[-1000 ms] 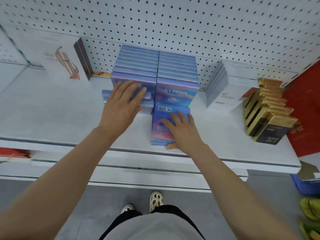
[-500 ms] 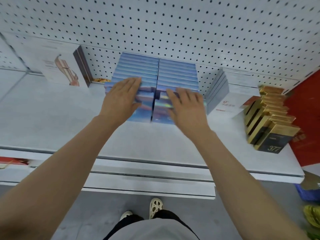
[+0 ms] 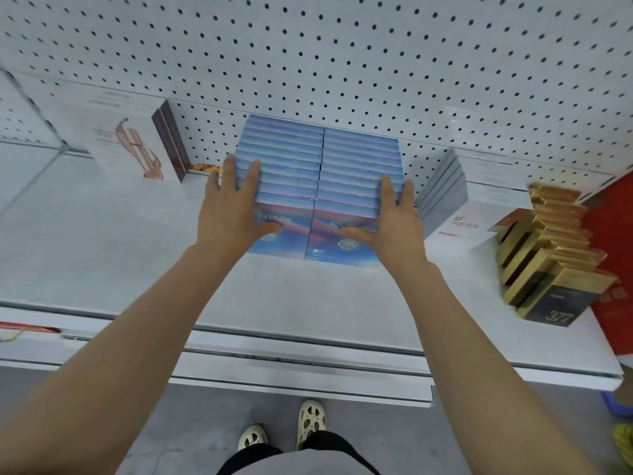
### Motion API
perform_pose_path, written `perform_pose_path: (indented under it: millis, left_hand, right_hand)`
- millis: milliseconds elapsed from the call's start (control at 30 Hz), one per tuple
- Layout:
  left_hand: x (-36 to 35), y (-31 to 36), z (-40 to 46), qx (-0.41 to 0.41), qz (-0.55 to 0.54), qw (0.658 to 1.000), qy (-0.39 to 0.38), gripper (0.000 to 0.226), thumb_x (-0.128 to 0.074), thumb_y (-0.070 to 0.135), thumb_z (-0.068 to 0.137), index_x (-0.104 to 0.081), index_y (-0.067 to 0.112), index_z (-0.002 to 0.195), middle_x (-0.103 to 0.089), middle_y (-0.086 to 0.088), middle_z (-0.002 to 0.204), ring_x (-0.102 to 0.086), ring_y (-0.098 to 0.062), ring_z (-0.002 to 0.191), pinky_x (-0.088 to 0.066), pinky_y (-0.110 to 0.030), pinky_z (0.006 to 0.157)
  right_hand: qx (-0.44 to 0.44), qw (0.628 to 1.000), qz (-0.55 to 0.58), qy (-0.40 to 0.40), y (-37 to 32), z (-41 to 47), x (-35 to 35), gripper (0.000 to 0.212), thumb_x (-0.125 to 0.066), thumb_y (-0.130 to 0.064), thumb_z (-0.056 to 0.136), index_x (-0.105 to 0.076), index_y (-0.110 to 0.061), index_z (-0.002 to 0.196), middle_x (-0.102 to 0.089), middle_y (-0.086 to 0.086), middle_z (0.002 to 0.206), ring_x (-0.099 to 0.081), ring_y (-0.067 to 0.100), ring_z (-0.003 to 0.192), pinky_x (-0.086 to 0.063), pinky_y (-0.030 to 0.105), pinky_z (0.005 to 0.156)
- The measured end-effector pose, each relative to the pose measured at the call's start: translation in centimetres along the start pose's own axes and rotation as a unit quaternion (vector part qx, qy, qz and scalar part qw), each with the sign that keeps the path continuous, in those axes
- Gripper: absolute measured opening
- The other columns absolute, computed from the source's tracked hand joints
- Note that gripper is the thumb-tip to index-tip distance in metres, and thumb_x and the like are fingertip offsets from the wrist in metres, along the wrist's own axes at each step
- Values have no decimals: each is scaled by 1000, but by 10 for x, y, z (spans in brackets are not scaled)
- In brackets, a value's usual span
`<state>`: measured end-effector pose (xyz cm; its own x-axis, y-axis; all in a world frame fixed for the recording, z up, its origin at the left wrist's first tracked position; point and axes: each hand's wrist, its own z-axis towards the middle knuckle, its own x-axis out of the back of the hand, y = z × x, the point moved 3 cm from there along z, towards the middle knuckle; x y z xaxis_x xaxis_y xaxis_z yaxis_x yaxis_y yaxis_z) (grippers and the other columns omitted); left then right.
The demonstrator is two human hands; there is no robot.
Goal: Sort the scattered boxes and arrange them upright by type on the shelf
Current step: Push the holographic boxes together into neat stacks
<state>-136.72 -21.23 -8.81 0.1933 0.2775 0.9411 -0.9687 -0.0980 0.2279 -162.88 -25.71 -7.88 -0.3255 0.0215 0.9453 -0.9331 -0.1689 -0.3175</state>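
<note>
Two rows of blue boxes (image 3: 322,166) stand upright side by side on the white shelf (image 3: 308,296), running back to the pegboard. My left hand (image 3: 233,207) presses flat against the left side of the left row, thumb across the front box's face. My right hand (image 3: 390,217) presses the right side of the right row, thumb on its front box. Both hands squeeze the rows together. The front faces read partly, hidden by my thumbs.
White boxes with a brown figure (image 3: 126,142) stand at the back left. A row of white boxes (image 3: 455,197) leans just right of the blue rows. Gold and black boxes (image 3: 548,262) lean at the far right. A red panel (image 3: 616,269) borders the shelf's right end.
A second ago blue boxes lay flat in front of the rows under my hands. Now they stand upright at the front, and my hands have moved to the rows' outer sides.
</note>
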Motion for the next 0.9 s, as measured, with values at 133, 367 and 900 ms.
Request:
perform_pose_path:
  millis: [133, 367, 900]
  left_hand:
    - [2, 4, 4, -2, -27, 999, -24, 111, -83, 50, 66, -23, 14, 153, -11, -25, 158, -34, -50, 131, -30, -52, 108]
    - [2, 18, -3, -73, 88, 993, 28, 110, -93, 35, 54, -36, 17, 147, -29, -21, 154, -27, -53, 134, -28, -65, 107]
    - [-32, 47, -5, -141, 179, 969, 91, 113, -95, 36, 44, -38, 25, 141, -44, -12, 141, -42, -40, 130, -29, -52, 108]
  right_hand:
    - [24, 999, 34, -5, 3, 2, 4, 110, -82, -51, 74, -17, -20, 157, -3, 20, 163, -47, 40, 131, -41, 40, 103]
    - [53, 998, -19, 7, 7, -3, 1, 112, -87, -48, 65, -27, -22, 155, -9, 23, 162, -35, 42, 139, -39, 45, 107]
    - [146, 940, -227, 210, -11, -5, -41, 108, -94, -38, 48, -40, -20, 139, -54, 17, 139, -51, 38, 127, -34, 50, 106]
